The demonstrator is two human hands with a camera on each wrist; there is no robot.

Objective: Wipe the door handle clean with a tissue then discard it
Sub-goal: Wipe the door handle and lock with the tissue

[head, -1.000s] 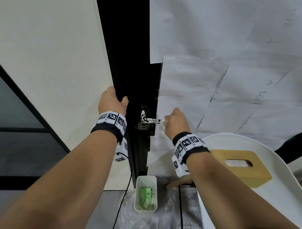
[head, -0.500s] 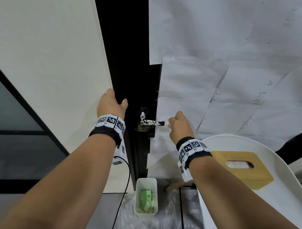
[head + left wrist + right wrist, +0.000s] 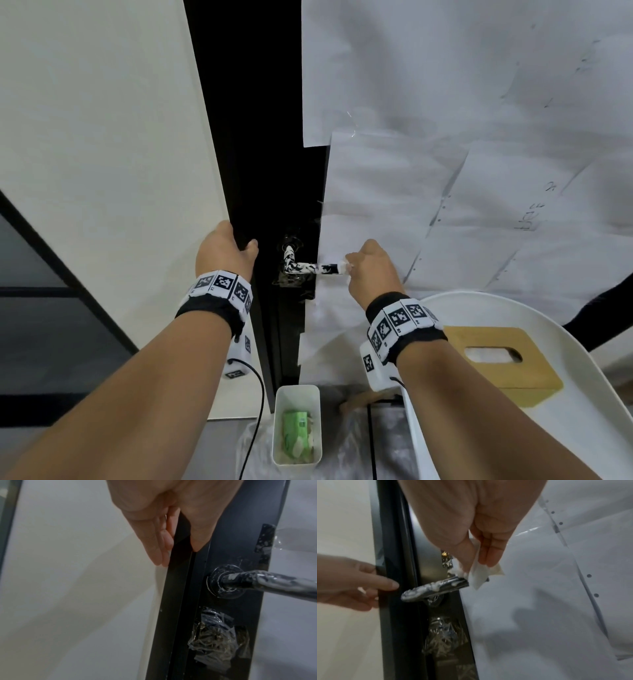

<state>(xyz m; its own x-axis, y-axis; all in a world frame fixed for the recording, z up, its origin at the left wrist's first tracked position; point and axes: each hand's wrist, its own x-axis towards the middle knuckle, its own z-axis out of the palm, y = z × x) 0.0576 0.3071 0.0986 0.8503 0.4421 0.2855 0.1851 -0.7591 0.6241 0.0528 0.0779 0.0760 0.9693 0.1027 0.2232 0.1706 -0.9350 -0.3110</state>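
The door handle (image 3: 308,268) is a dark lever smeared with white patches, also seen in the left wrist view (image 3: 274,582) and the right wrist view (image 3: 435,589). My right hand (image 3: 351,269) pinches a white tissue (image 3: 477,574) between thumb and fingers against the lever's free end. White residue clings to the tissue's edge. My left hand (image 3: 239,244) grips the black door edge (image 3: 178,574) left of the handle, fingers behind it and thumb in front. A plastic-wrapped lock (image 3: 217,635) sits below the lever.
A small white bin (image 3: 297,394) stands on the floor below the handle, holding a green packet and used tissues. A wooden tissue box (image 3: 496,363) rests on a white round table (image 3: 582,394) at the right. Paper sheets (image 3: 445,171) cover the door.
My right hand with the tissue has slid a little outward along the lever toward its free end, baring more of the lever. The left hand keeps its hold on the door edge.
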